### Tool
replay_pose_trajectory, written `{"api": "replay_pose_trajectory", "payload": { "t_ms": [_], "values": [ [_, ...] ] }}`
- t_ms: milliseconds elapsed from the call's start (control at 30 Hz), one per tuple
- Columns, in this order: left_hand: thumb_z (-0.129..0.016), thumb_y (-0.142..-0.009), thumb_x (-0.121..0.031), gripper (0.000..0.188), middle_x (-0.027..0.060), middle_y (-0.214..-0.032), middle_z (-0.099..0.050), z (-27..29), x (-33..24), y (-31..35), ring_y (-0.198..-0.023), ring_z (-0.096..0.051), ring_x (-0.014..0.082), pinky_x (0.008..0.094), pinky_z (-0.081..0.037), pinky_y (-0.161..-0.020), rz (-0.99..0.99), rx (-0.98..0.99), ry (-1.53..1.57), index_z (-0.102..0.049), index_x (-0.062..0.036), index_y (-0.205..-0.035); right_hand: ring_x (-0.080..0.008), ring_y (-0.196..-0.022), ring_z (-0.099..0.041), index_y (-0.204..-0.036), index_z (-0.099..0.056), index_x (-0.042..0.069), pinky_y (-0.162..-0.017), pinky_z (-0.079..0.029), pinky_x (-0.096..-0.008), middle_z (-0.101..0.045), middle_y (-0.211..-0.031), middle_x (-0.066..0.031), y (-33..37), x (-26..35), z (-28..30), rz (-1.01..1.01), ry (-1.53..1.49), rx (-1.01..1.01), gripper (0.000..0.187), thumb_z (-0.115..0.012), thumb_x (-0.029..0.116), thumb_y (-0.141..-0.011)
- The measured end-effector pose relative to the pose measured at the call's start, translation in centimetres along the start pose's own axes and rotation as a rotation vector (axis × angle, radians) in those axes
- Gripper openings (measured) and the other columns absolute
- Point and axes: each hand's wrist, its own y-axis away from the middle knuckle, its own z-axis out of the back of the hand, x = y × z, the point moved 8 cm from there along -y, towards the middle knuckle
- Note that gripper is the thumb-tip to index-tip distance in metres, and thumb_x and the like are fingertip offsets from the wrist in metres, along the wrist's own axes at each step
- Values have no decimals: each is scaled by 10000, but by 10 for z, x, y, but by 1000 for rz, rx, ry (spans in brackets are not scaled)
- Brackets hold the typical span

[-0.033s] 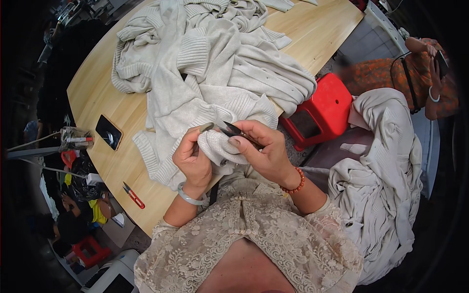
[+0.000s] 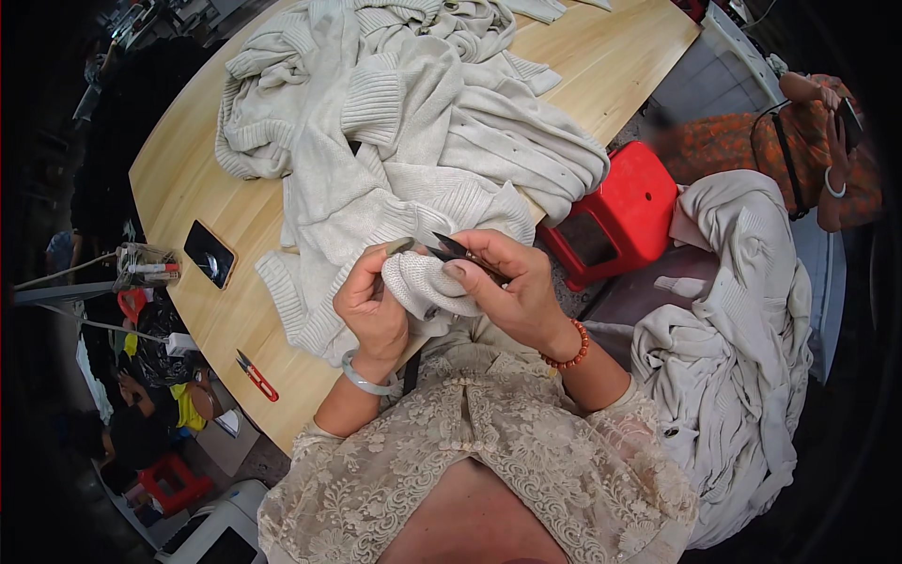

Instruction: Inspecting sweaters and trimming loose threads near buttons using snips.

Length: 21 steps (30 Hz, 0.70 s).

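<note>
My left hand (image 2: 372, 301) is closed on a cream knit cardigan (image 2: 421, 284), pinching its edge beside a dark greenish button (image 2: 400, 245). In my right hand (image 2: 512, 282) I hold dark thread snips (image 2: 453, 246). Their two pointed blades are apart and sit just right of the button. My right thumb lies over the snips next to the folded knit; I cannot tell whether it presses on the fabric. The rest of the cardigan drapes over the table's near edge toward my lap.
More cream knit garments (image 2: 376, 103) are heaped on the wooden table (image 2: 174, 183). A phone (image 2: 209, 254) and red-handled snips (image 2: 256, 376) lie at left. On the right stand a red stool (image 2: 625, 211) and another garment pile (image 2: 723, 367). A person in an orange patterned garment (image 2: 723, 150) is beyond.
The snips and both hands have shifted very slightly. The snips' blades look a little wider apart by the button.
</note>
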Motion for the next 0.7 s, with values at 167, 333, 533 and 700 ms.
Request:
{"api": "replay_pose_trajectory", "payload": {
  "t_ms": [167,333,533,700],
  "values": [
    [-619,-955,-43,203,101,-1030,-705,-4,10,5,-924,-662,136,259,-528,-837,202,11,242,-650,52,-1132,-98,-713,-651,-1148,-618,-53,-612,-497,-240,-696,-863,-105,-2,20,7,73,336,35,291,-698,79,-902],
    [-618,-960,-52,217,82,-1029,-708,-7,14,9,-920,-656,113,255,-529,-831,200,13,251,-650,51,-1149,-275,-705,-667,-1103,-617,-4,-585,-512,-310,-684,-891,-128,-5,43,-5,417,627,68,269,-702,126,-883],
    [-606,-966,-45,209,68,-1023,-702,-9,12,10,-920,-644,102,241,-518,-823,226,20,201,-648,61,-1141,-263,-656,-641,-1106,-616,19,-547,-485,-350,-645,-816,-98,-2,46,-7,491,758,62,267,-694,157,-891],
    [-598,-963,-17,183,64,-1026,-694,-11,9,8,-919,-635,98,234,-510,-815,208,49,170,-649,67,-1117,-259,-650,-642,-1111,-618,28,-544,-487,-355,-635,-798,-95,-4,45,-6,482,761,62,270,-695,161,-890]
  ]
}}
